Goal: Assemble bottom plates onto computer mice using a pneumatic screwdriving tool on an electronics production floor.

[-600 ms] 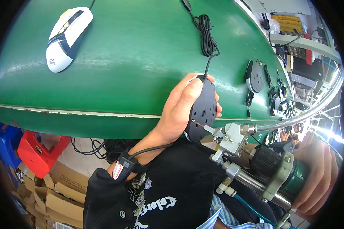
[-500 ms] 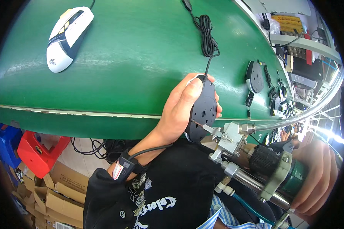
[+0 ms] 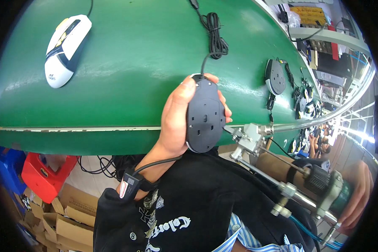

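Bottom up in my left hand [image 3: 177, 109] lies a computer mouse [image 3: 206, 110], its black base dotted with small holes. My thumb presses along one side and my fingers wrap around the other. From its top end a cable [image 3: 214, 38] runs to a tied bundle on the green bench. At the right, my right hand [image 3: 357, 197] is closed around a powered screwdriver [image 3: 319, 180] with a metal feeding head [image 3: 250, 136]. The tool's tip ends by the right edge of the mouse; whether it touches cannot be made out.
A white and black mouse [image 3: 67, 50] rests upright on the green bench [image 3: 126, 84] at the far left. Another lies base up [image 3: 275, 77] at the right, before several more. A clear hose [image 3: 323, 122] arcs from the tool. Red [image 3: 46, 176] and blue plastic pieces and cardboard boxes [image 3: 73, 224] stand below left.
The screwdriver's tip has come off the base to its right edge. My left hand has shifted left with the mouse and turned its base more toward view.
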The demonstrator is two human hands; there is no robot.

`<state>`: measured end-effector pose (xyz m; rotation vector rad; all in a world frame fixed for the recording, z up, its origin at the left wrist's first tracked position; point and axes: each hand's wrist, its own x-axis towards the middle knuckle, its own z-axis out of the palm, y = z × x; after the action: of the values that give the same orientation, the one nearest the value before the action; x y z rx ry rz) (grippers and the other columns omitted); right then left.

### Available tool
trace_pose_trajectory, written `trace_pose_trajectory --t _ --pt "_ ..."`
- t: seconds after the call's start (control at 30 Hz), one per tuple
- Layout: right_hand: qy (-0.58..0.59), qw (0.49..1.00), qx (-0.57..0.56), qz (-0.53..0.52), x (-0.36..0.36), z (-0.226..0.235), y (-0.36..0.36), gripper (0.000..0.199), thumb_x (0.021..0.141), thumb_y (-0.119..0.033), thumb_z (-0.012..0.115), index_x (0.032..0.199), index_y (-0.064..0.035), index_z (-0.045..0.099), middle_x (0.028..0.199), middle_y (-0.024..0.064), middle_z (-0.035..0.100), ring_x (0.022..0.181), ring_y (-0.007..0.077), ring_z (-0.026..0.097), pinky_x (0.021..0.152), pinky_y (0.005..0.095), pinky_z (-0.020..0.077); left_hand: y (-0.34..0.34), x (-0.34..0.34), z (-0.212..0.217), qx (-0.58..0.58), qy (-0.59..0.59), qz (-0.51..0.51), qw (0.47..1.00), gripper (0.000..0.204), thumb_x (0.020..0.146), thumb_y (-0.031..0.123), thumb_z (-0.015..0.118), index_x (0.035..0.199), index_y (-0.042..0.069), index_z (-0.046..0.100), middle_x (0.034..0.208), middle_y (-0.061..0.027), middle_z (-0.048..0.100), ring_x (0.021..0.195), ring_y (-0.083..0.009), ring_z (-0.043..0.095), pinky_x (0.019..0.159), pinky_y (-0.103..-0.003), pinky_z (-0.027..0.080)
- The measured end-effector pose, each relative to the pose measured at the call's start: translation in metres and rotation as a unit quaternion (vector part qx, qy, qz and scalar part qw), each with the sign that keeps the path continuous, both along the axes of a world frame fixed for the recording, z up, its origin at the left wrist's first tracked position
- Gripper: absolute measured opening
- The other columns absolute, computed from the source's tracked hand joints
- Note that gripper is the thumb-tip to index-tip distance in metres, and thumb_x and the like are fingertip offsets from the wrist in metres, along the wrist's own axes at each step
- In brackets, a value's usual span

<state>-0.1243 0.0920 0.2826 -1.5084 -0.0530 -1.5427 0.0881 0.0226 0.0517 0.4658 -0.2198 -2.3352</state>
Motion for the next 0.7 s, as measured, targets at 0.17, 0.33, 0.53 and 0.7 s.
trace_pose_trajectory --t 0.17,0.33,0.53,0.7 --pt "-0.005 0.987 0.036 0.157 0.027 -0.039 -0.055 0.02 0.07 0.006 0.076 0.082 0.0005 0.061 0.087 0.0121 0.068 0.079 0.0207 0.07 0.08 0.029 0.0602 -0.002 -0.003 -0.003 0.044 0.068 0.003 0.997 0.065 0.094 0.055 0.033 0.123 -0.001 0.044 0.092 -0.0169 0.058 0.082 -0.0305 0.064 0.072 -0.044 0.056" --pt "0.101 0.991 0.034 -0.08 0.012 -0.019 -0.015 0.02 0.068 0.006 0.077 0.077 -0.0035 0.062 0.08 0.0077 0.067 0.072 0.0172 0.069 0.079 0.026 0.0604 -0.003 -0.008 0.009 0.04 0.079 -0.004 0.996 0.057 0.097 0.049 0.033 0.121 -0.001 0.045 0.09 -0.0159 0.06 0.081 -0.0261 0.064 0.073 -0.041 0.056" --pt "0.025 0.994 0.084 0.061 0.013 -0.029 -0.026 0.021 0.067 0.01 0.076 0.077 -0.0039 0.063 0.076 0.0068 0.066 0.071 0.0156 0.069 0.077 0.0225 0.06 -0.003 -0.006 0.004 0.038 0.066 0.0 0.997 0.066 0.094 0.057 0.032 0.123 -0.001 0.044 0.092 -0.0173 0.058 0.082 -0.0308 0.064 0.071 -0.045 0.056" --pt "0.072 0.993 0.088 -0.017 0.039 -0.038 -0.048 0.012 0.074 0.004 0.073 0.075 -0.0025 0.064 0.075 0.0093 0.068 0.062 0.0175 0.068 0.068 0.025 0.062 -0.003 -0.008 0.001 0.032 0.068 -0.009 0.997 0.065 0.094 0.055 0.031 0.124 -0.001 0.044 0.093 -0.0173 0.057 0.082 -0.031 0.064 0.071 -0.044 0.056"
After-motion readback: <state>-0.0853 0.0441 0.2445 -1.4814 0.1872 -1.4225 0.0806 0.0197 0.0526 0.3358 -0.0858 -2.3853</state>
